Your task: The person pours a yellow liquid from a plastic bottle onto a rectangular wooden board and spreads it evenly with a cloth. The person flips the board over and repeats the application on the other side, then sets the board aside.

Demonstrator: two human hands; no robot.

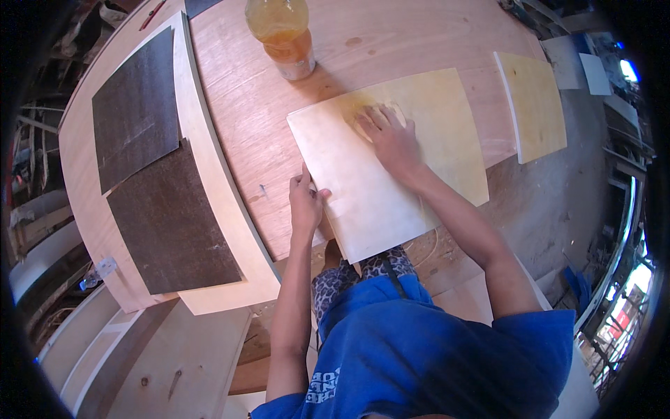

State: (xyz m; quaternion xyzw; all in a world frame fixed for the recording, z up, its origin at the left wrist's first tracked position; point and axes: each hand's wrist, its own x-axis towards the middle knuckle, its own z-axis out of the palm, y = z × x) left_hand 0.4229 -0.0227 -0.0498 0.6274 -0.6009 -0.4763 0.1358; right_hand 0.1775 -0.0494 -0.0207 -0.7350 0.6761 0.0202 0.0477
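A pale wooden board (447, 140) lies at the table's front edge, its far part stained yellow. My right hand (387, 140) presses on that stain, fingers curved over a yellowish pad (392, 112), partly hidden. Along the board's left side, my left hand (307, 195) grips the edge with the thumb at the top. Beyond the board stands a clear plastic bottle (285, 52) holding orange-yellow liquid.
The plywood table (244, 140) carries two dark sheets (136, 108) on a cream board (227, 300) at left and a yellowish panel (537, 105) at right. A red pencil-like item (151, 15) lies far left. Stacked timber pieces (98, 356) are below.
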